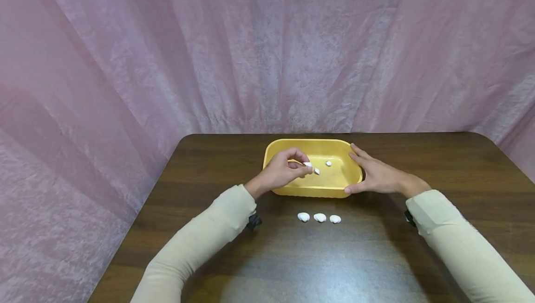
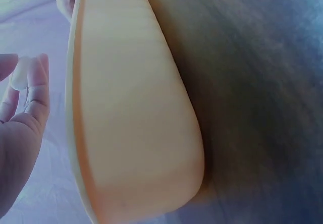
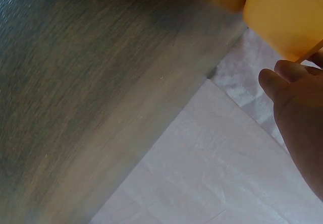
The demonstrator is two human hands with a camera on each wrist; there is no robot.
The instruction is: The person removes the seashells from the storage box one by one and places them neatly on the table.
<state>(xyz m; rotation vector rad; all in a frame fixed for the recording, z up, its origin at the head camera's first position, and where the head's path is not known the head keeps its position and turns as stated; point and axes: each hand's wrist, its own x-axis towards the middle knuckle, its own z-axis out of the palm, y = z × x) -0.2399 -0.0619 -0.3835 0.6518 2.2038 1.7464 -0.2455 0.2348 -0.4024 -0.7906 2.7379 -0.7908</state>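
Note:
In the head view a yellow plastic basin stands on the table. My left hand is above its left part and pinches a white seashell between thumb and fingers. Two more white shells lie on the basin's floor, one shell near the left fingertips and another shell farther right. With thumb at the front and fingers toward the back, my right hand grips the basin's right end. The left wrist view shows the pinched shell beside the basin's outer wall.
Three white shells lie in a row in front of the basin: a left shell, a middle shell and a right shell. The dark wooden table has rounded far corners. A pink curtain hangs behind it.

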